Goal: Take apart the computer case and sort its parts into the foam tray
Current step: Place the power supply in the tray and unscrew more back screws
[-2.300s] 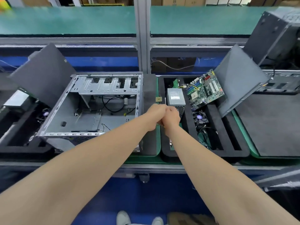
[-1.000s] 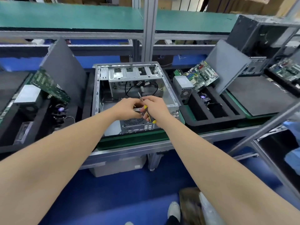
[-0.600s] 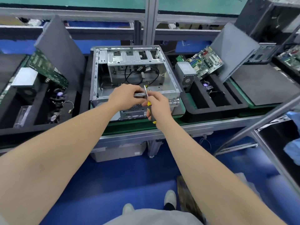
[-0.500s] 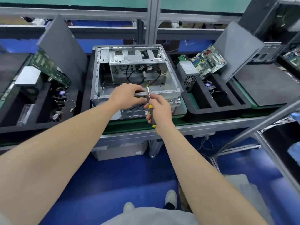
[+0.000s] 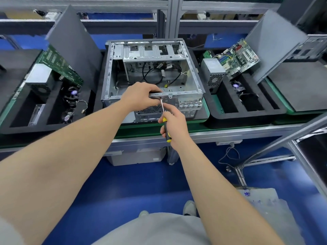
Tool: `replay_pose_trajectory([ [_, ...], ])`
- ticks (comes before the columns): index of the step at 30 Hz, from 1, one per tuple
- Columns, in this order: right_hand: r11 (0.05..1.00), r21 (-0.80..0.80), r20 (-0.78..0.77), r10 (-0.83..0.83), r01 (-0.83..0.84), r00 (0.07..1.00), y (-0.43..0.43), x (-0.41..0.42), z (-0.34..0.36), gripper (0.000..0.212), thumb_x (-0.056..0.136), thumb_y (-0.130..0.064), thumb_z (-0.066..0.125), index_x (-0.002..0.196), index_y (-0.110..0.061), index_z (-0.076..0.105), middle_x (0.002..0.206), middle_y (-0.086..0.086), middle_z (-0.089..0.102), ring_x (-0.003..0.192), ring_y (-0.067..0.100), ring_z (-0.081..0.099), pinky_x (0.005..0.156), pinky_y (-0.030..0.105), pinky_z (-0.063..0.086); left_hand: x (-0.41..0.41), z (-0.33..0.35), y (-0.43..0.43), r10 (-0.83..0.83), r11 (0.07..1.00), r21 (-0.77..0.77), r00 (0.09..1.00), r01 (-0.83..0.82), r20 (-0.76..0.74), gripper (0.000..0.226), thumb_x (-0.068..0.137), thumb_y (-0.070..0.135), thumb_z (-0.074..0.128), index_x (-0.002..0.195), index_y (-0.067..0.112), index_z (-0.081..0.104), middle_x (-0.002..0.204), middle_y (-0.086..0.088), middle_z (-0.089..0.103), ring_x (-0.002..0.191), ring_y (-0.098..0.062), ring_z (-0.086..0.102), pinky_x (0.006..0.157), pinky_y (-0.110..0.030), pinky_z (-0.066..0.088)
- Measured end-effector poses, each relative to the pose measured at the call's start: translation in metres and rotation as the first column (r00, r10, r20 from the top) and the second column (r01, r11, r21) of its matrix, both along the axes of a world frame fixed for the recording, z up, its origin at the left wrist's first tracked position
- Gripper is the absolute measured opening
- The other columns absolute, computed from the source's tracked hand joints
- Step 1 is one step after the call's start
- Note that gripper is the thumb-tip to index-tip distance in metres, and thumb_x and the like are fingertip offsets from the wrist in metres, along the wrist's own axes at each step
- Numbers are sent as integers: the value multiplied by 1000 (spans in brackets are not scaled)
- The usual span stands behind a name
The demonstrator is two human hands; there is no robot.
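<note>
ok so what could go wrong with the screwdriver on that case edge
The screwdriver tip sits right beside the left hand gripping the computer case rim; a slip could jab it. Whatever it loosens might also drop inside among the loose cables.

One camera is riding on the person's head, looking forward and steeply down, staying close to the computer case (image 5: 192, 77), floor (image 5: 123, 183) showing below.

Electronics teardown line in a factory workshop.
Aluminium framing (image 5: 172, 18), a green-matted tabletop (image 5: 141, 129), black foam trays (image 5: 247, 119) holding circuit boards (image 5: 238, 57) and power supplies (image 5: 213, 71), an opened computer case (image 5: 154, 55), a blue shop floor (image 5: 123, 183).
</note>
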State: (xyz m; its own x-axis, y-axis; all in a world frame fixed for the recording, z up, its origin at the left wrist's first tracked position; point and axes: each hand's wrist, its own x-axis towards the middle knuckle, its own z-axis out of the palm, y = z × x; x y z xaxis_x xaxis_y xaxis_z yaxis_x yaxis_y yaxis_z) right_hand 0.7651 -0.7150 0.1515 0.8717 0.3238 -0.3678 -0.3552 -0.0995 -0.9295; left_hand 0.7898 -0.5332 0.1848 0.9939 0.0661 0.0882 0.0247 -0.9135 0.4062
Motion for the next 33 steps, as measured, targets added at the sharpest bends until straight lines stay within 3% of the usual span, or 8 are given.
replay_pose_trajectory([
  [8,999,-53,34,-8,10,999,0,2,3,47,100,-11,47,129,-41,69,83,4,68,48,19,52,43,28,43,4,-3,2,21,1000,4,1000,-21,-3,46,82,50,66,127,41,66,122,14,71,106,-12,65,78,-30,49],
  [13,1000,-4,-23,-27,27,999,1,3,5,52,95,-7,45,118,-44,74,79,4,67,46,20,50,43,28,42,4,-3,2,19,1000,-2,1000,-19,-14,46,81,51,64,126,42,66,120,14,71,105,-13,65,84,-37,55],
  [17,999,25,-33,-33,34,999,1,3,5,51,101,-12,42,127,-46,71,69,0,61,45,17,46,42,28,40,3,-3,3,14,1000,-20,1000,-14,-6,45,82,56,62,124,41,67,116,15,73,89,-8,61,78,-33,53],
  [21,1000,-17,13,-23,23,1000,-1,4,6,53,102,-12,42,136,-44,68,75,3,61,45,18,45,41,28,40,3,-3,2,4,1000,-22,1000,-4,2,45,84,55,62,125,39,68,115,15,73,86,-6,59,72,-30,47],
  [25,994,-105,97,-12,22,995,-2,3,5,57,103,-11,42,142,-46,63,76,1,62,47,16,43,40,25,39,2,-2,1,8,1000,-8,1000,-8,-8,45,84,54,63,126,39,67,118,14,72,96,-10,64,78,-33,52],
  [29,999,-43,32,-4,5,999,-2,2,6,55,104,-12,43,140,-47,64,77,1,61,49,16,45,41,27,39,1,1,1,6,1000,-5,1000,-6,-27,45,84,53,63,126,38,67,117,13,73,101,-14,67,85,-40,56],
  [30,999,-52,47,-9,12,999,-2,2,8,55,103,-12,43,141,-46,65,77,1,62,49,15,46,41,27,39,1,2,1,7,1000,-6,1000,-7,-28,45,84,52,63,126,38,67,118,13,73,101,-14,67,86,-40,56],
  [33,956,-291,266,50,31,963,0,5,12,57,101,-10,43,143,-43,63,75,-2,63,52,14,48,46,27,41,1,2,0,13,1000,-6,1000,-13,-29,43,83,51,64,124,39,68,115,13,74,99,-14,67,85,-40,55],
])
